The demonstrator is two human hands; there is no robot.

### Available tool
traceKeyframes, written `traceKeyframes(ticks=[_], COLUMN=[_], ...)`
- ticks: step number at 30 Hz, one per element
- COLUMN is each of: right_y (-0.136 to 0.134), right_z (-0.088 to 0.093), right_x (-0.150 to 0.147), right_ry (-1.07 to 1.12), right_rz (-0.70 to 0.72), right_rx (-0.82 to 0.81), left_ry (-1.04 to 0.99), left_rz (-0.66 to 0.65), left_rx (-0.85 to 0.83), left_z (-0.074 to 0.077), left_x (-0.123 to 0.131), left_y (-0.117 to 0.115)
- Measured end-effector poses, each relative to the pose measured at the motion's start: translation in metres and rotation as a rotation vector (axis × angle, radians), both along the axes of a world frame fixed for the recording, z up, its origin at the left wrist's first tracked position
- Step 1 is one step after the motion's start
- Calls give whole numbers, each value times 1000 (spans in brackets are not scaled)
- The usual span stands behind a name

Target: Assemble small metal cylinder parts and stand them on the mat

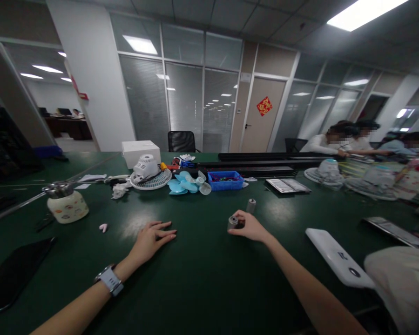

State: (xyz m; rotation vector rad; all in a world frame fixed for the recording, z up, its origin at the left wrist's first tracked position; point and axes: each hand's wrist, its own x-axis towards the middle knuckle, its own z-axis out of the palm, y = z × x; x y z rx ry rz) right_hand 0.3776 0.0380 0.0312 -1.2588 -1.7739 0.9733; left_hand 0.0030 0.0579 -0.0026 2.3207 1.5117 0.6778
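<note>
My left hand [150, 241] lies flat on the dark green table [195, 279], fingers stretched out and holding nothing; a watch sits on its wrist. My right hand [248, 226] is closed round a small grey cylindrical part [232, 222] resting on the table. A second small grey cylinder [251, 205] stands upright just beyond that hand, apart from it.
Further back lie a white fan body in its grille [147, 173], light blue fan blades [187, 182], a blue parts bin [225, 180] and a white box [140, 152]. A jar [65, 203] stands left, a dark tablet [14, 274] near left, a white slab [338, 256] right. Other people sit far right.
</note>
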Motion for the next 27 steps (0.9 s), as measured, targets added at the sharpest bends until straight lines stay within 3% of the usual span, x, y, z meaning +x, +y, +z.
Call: traceKeyframes(ticks=[3, 6, 9, 11, 13, 15, 17, 19, 21, 24, 27], right_y=[11, 18, 13, 3, -9, -20, -26, -24, -14, 4, 11], right_z=[0, -2, 3, 14, 28, 36, 36, 25, 10, -9, -18], right_x=[57, 93, 108, 104, 84, 43, -12, -71, -121, -168, -183], right_ry=[-1, -33, -152, -293, -410, -430, -342, -280, -311, -411, -442], right_rz=[-211, -432, -492, -581, -675, -622, -353, -20, 121, 77, -5], right_rx=[-91, -96, -90, -2, 180, 352, 376, 281, 227, 210, 259], left_ry=[-45, -64, -85, -149, -239, -313, -358, -380, -386, -389, -389], left_rz=[-4, -7, 0, 25, 111, 218, 277, 280, 273, 267, 255], left_rx=[0, 12, 13, 6, -10, -37, -56, -61, -64, -75, -73], left_z=[1, 2, 6, 9, 12, 15, 16, 17, 18, 17, 14], left_x=[1, 2, 2, 2, 1, 1, 1, 2, 3, 3, 2], left_y=[0, -1, -2, -3, -5, -8, -9, -11, -12, -12, -10])
